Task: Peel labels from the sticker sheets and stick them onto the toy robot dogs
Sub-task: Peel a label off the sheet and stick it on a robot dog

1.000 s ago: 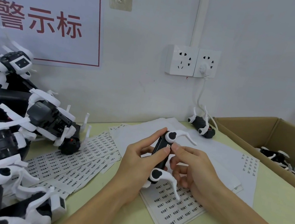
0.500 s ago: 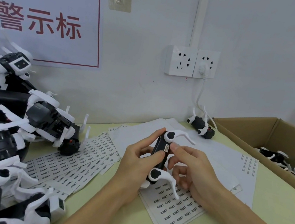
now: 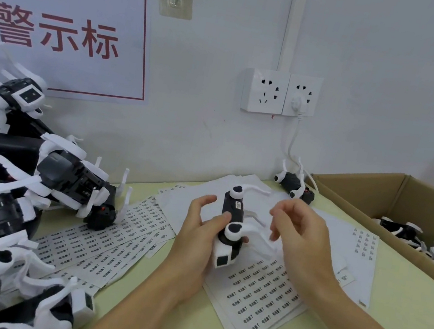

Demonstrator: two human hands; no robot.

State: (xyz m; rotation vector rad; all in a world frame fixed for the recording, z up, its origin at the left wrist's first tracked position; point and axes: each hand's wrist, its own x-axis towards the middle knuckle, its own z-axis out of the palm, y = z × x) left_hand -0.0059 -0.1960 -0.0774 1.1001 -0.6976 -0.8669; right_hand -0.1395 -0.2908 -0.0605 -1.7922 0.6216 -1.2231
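My left hand (image 3: 197, 236) has a firm grip on the toy robot dog (image 3: 232, 219) above the sticker sheets (image 3: 259, 296) on the desk (image 3: 385, 319), while my right hand (image 3: 299, 234) hovers beside it, fingers loosely spread.

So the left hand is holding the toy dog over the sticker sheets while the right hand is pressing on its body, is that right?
Not quite. In the head view the left hand does hold the toy dog over the sticker sheets, but the right hand is off the dog, hovering beside it, blurred and with nothing visibly in its grip.
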